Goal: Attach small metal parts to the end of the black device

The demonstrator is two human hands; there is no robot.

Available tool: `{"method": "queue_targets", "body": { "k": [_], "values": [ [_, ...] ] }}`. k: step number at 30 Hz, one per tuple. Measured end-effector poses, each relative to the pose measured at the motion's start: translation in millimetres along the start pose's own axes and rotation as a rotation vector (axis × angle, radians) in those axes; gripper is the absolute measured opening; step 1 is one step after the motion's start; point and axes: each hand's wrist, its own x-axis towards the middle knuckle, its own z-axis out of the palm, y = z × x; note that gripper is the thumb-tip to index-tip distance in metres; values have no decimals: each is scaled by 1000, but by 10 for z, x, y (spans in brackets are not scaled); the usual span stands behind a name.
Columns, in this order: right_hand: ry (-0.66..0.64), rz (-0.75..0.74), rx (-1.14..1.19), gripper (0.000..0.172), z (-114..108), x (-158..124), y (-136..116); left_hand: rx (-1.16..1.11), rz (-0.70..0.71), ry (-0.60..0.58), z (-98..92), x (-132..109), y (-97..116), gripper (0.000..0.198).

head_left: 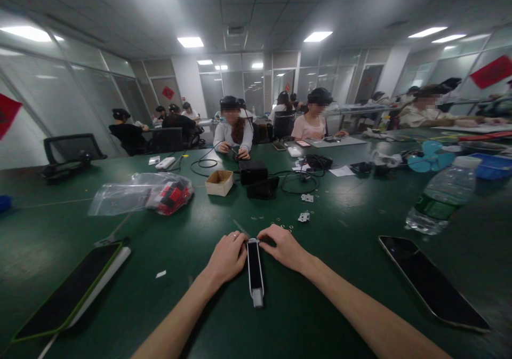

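A long narrow device (255, 268) with a black face and a pale rim lies on the green table in front of me, pointing away. Its near end carries a light grey block (257, 297). My left hand (229, 255) is closed at the left of the far end, thumb against the side, a ring on one finger. At the far right corner, my right hand (283, 246) has thumb and forefinger curled in on the device's end; any tiny part between them is hidden. Just beyond lie several small rings (291, 228) and a metal plate (304, 217).
Phones lie at left (72, 289) and right (430, 281). A water bottle (444, 196) stands at right. Farther off are a plastic bag (120, 198), a small box (220, 183), black cases (262, 187) and cables. Co-workers sit across the table (192, 263).
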Motion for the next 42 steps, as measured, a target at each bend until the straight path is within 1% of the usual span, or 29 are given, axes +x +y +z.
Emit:
{"method": "queue_targets", "body": {
  "k": [4,10,15,23,30,35,42],
  "values": [
    [-4,9,-25,10,-3,4,-7,5,-1,5,-5,1,3,19],
    [7,53,15,8,32,4,19,-4,2,-1,5,5,2,20],
    [5,38,10,8,43,10,32,-1,4,-21,27,18,-18,20],
    [-4,34,52,10,19,7,-12,-17,-8,-35,-24,25,20,20],
    [-25,73,60,11,30,18,-14,6,-4,-7,9,23,5,19],
    [-33,51,26,15,42,30,-16,12,-1,21,26,12,-11,18],
    [-38,29,-5,14,61,24,-4,32,-38,47,-10,2,12,16]
  ]
}}
